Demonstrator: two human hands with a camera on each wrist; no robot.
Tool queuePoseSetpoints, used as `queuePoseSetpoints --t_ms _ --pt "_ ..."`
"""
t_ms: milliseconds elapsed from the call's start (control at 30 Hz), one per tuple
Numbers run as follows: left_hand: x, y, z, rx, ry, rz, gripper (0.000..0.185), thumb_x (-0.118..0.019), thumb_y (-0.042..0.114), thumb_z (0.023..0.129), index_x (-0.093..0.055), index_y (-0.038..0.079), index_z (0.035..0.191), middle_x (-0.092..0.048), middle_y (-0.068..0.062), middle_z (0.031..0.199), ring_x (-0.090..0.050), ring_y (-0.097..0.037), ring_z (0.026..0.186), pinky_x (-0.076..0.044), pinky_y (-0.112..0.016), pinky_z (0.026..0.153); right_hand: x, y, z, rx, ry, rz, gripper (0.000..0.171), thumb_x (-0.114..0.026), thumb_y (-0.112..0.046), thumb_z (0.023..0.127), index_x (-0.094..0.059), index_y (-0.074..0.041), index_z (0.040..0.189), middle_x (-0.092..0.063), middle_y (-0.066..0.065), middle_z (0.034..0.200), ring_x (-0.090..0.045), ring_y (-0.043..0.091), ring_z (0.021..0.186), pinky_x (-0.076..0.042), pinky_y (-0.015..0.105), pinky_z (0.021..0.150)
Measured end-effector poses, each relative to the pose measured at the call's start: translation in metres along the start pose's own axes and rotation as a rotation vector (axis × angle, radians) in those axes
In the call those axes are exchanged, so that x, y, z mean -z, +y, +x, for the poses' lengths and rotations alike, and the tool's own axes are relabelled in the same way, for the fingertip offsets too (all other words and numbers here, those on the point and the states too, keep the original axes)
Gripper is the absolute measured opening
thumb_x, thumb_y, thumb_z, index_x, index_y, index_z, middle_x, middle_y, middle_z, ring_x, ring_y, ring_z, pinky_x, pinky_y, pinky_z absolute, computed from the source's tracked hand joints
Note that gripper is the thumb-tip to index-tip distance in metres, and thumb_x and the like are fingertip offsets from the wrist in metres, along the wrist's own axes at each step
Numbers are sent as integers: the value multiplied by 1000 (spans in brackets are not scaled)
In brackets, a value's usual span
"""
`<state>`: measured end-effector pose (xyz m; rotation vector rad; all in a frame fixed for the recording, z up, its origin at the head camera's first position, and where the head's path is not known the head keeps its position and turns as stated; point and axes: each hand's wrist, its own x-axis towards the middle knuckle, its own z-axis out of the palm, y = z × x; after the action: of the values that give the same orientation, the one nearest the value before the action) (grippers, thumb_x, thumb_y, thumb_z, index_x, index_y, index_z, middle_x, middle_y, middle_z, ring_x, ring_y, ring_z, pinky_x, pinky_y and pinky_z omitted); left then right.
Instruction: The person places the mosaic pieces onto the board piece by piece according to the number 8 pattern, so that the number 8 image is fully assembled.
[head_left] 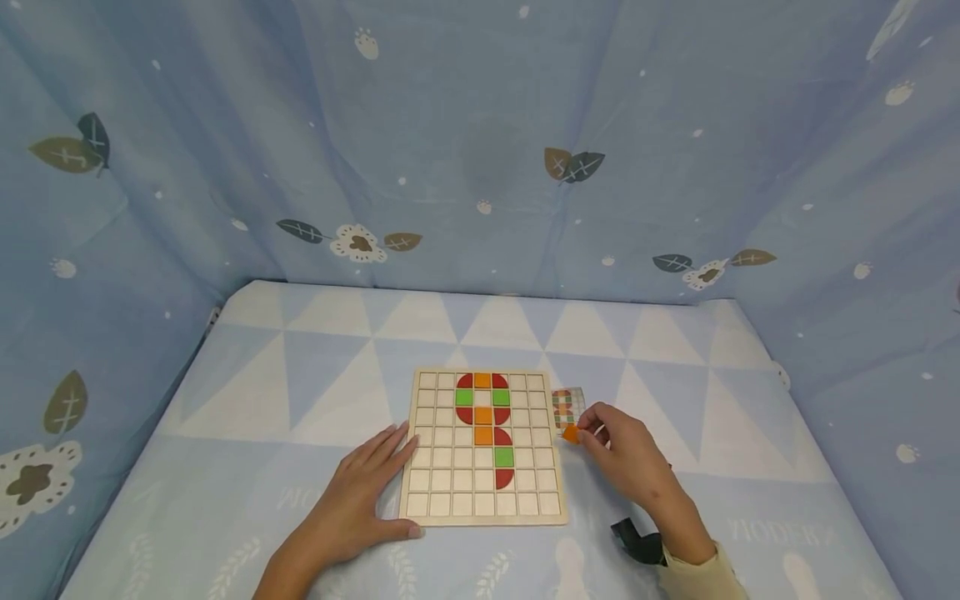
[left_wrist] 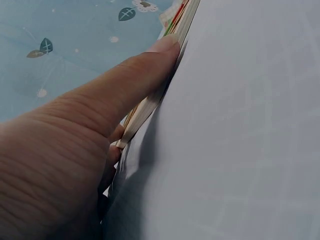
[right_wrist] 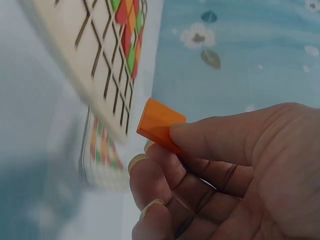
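Note:
A wooden grid board (head_left: 442,481) lies on the cloth-covered table. Red quarter-round, green square and orange square tiles fill some cells in its upper middle and right of centre. My left hand (head_left: 352,502) rests against the board's lower left corner, fingers extended along the left side. Its straight thumb (left_wrist: 135,75) touches the front edge. Right of the board, my right hand (head_left: 633,457) pinches an orange square tile (right_wrist: 159,122) between thumb and fingers, above the table. Just beyond the tile lies a small pattern card (head_left: 577,400), partly covered by the tile in the head view.
A patterned cloth (head_left: 300,400) with triangles covers the table. Blue curtains (head_left: 480,150) with leaf and flower prints enclose the back and both sides. A black strap-like piece (head_left: 639,543) sits by the right wrist, near a pale sleeve (head_left: 705,575).

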<state>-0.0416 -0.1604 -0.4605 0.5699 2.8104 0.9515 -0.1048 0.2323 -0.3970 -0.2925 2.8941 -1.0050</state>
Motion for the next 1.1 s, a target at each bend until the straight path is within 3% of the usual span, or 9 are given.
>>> queuePoseSetpoints --t_ms 233,533,700,1100 --pt "1 1 0 7 0 -3 116 -88 61 72 -34 18 165 -21 2 173 -18 -28 158 -20 -58 118 -22 -19 3 60 -83 21 16 -74 -4 95 -65 -18 97 -61 -10 87 -54 9 77 -49 27 68" --pt "1 3 0 -6 20 1 112 -89 57 73 -38 15 164 -24 0 173 -20 -29 158 -20 -57 118 -49 -44 7 212 -182 -17 12 -75 -10 96 -67 -19 94 -51 -13 73 -48 5 67 -43 25 61" --pt "0 2 0 -11 26 7 112 -89 57 73 -38 15 164 -24 1 172 -20 -28 158 -20 -56 118 -58 -51 11 265 -225 -12 11 -73 -12 97 -67 -20 94 -52 -13 74 -47 5 65 -43 24 59" --pt "1 2 1 23 -8 0 113 -89 58 73 -35 18 165 -21 3 173 -17 -27 159 -19 -58 119 -74 -56 13 251 -320 3 14 -75 -17 98 -67 -24 89 -56 -14 77 -52 5 69 -47 25 63"
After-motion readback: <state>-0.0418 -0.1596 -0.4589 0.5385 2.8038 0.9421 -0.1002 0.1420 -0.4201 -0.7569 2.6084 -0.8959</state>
